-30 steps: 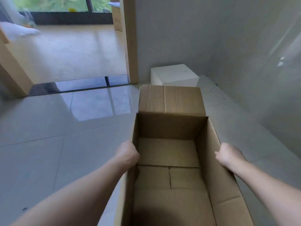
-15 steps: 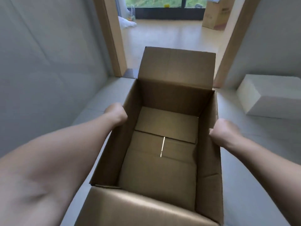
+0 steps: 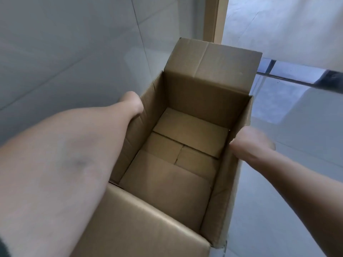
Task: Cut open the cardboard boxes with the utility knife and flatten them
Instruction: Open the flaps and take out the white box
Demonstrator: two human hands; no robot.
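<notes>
An open brown cardboard box [image 3: 187, 190] fills the middle of the view, top flaps up, empty, its bottom flaps folded shut. My left hand [image 3: 132, 102] holds the outside of the box's left wall near the rim; its fingers are hidden behind the cardboard. My right hand [image 3: 250, 141] grips the top edge of the right wall, slightly blurred. The box is held between both hands, tilted toward the left wall of the room. No utility knife is in view.
A grey tiled wall [image 3: 65, 52] stands close on the left. A wooden door frame [image 3: 216, 19] rises behind the box. Glossy tiled floor [image 3: 297, 182] spreads to the right, with a dark threshold strip [image 3: 297, 81] across it.
The box and my view have swung left, toward the grey wall. The doorway and the white box have slid out to the right. Both hands keep their places on the box walls.
</notes>
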